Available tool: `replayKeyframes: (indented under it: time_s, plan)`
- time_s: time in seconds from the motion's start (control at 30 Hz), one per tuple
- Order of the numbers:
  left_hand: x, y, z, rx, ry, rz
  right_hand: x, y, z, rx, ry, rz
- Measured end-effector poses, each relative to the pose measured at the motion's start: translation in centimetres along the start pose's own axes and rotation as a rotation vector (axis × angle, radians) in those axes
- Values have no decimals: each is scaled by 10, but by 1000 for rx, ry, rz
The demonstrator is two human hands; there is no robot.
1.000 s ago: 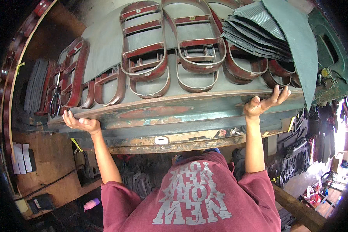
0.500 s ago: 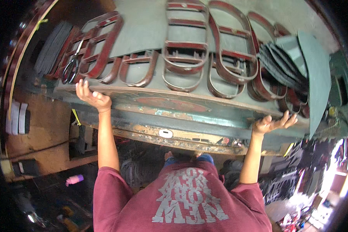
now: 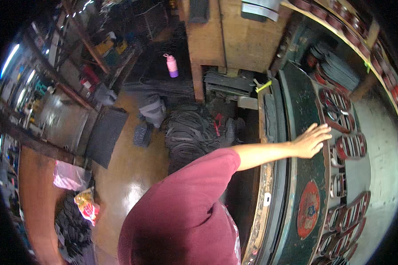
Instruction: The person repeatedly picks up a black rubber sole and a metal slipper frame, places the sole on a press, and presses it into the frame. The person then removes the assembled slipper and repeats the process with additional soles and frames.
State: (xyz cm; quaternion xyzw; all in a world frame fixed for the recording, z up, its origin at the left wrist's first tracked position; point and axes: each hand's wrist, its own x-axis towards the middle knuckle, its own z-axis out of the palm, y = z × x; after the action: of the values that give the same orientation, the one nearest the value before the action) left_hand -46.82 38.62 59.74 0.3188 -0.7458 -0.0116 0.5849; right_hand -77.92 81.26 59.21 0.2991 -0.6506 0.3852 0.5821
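Note:
My left hand [image 3: 311, 140] lies flat with its fingers spread on the green edge of the work table [image 3: 303, 185]. It holds nothing. Just past the fingertips lie dark red, loop-shaped metal cutting dies [image 3: 350, 146], in a row along the table top. My left arm reaches across from my maroon shirt [image 3: 185, 216] at the bottom. My right hand is out of the picture.
A heap of dark cut pieces [image 3: 190, 132] lies on the floor beside the table. A pink bottle [image 3: 171, 65] stands by a wooden cabinet [image 3: 221, 39]. A dark mat [image 3: 105, 134] and bags [image 3: 70, 176] sit on the shiny floor to the left.
The view has swung left, from the table top to the floor and workshop. My left hand stays on the table edge; my right hand has left the picture.

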Motion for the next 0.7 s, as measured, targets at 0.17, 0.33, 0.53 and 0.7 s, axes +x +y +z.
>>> replayKeyframes:
  time_s: [0.17,0.33,0.53,0.7]
  plan:
    - [-136,5,-19,-326,-82,-411,-64,-49,-33,489,-586,117]
    - [-231,-3,-28,-173,-186,-375,-211,-102,-55,715,-1087,-182]
    - [-235,-16,-18,132,-343,-112,-244,-122,-53,127,-1132,-98]
    - [-239,-19,-14,143,-412,-125,-231,-135,-50,75,-1156,-81]
